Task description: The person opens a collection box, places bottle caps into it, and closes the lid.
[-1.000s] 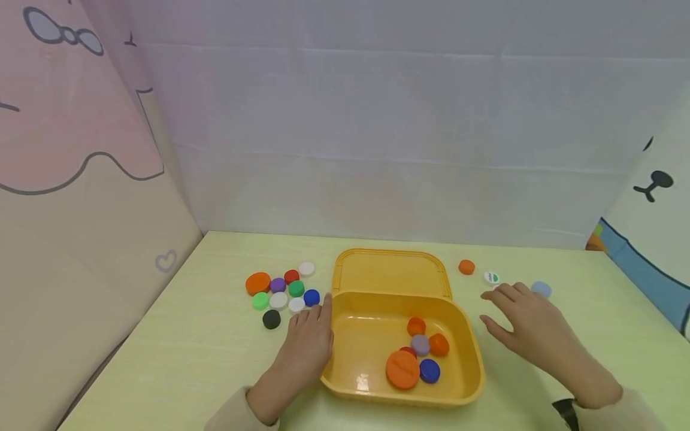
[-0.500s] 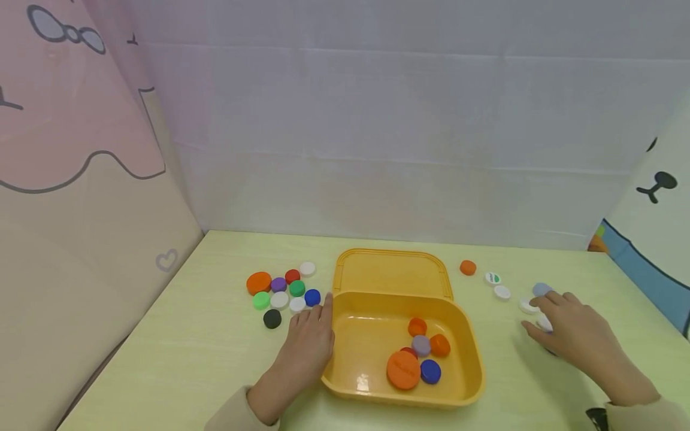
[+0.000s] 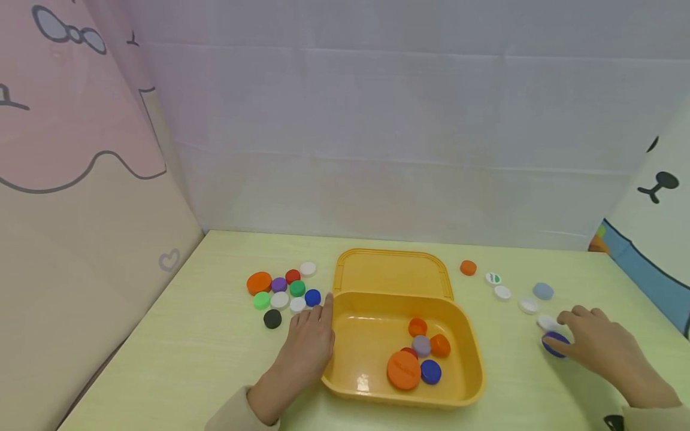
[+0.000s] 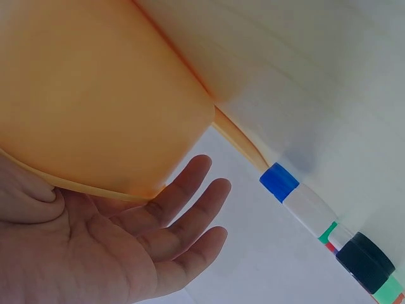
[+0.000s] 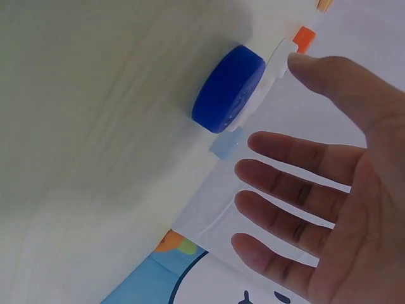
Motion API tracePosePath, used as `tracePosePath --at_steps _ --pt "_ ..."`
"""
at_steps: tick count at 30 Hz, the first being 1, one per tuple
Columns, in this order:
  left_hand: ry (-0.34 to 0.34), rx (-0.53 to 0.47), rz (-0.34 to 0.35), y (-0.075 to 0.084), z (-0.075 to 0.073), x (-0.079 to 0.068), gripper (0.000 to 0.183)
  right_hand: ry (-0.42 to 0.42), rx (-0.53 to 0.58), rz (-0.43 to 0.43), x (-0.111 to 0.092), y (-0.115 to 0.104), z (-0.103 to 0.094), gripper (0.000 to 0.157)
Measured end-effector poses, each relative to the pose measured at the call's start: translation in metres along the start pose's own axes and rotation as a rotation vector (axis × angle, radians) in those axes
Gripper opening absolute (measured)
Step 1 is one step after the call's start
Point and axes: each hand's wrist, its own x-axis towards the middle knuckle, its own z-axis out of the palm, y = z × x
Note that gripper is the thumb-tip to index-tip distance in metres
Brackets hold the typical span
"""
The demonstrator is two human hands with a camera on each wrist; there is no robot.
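My right hand is spread just above a dark blue bottle cap on the right side of the table. In the right wrist view its thumb and fingers stand apart from the cap. The left hand rests at the left rim of a yellow plastic box, its index finger lying along the edge. In the left wrist view the other fingers extend loosely and the box wall hides part of the index finger. Inside the box lie several caps, among them a large orange cap and a blue cap.
Behind the box lies a flat yellow lid. Several mixed caps, including a black cap, cluster on the left. A trail of caps runs along the right: an orange cap, a light blue cap and several white ones. Printed cloth walls surround the table.
My right hand has moved right and toward me, from beside the box to the dark blue cap, uncovering several white caps. The left hand and box have stayed in place.
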Motion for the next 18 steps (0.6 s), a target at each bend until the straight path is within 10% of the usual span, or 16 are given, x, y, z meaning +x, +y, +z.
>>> tracePosePath --at_steps 18 --pt "-0.002 0.006 0.000 0.0005 -0.0005 -0.0004 0.052 -0.156 0.030 0.015 -0.0001 0.0048 0.0057 0.053"
